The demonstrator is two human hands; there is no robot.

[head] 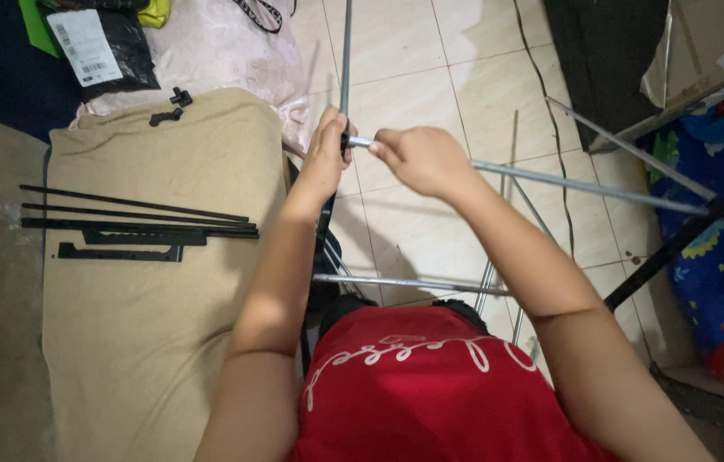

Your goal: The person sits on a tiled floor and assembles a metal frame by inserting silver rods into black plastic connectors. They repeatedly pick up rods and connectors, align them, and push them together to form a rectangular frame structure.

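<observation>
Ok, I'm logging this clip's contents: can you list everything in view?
Metal rods: several, silver, over the tiled floor, one held at its end
Black joint piece: one, between the hands
Black strips: about five, on the tan cloth
Tan cloth: one, left floor
Small black clips: two, cloth's top edge
Black bag: one, white label, top left
Patterned blanket: one, blue, right
Floor tiles: cream, centre
Red shirt: one, bottom
Left hand: grips the joint
Right hand: holds rod end
</observation>
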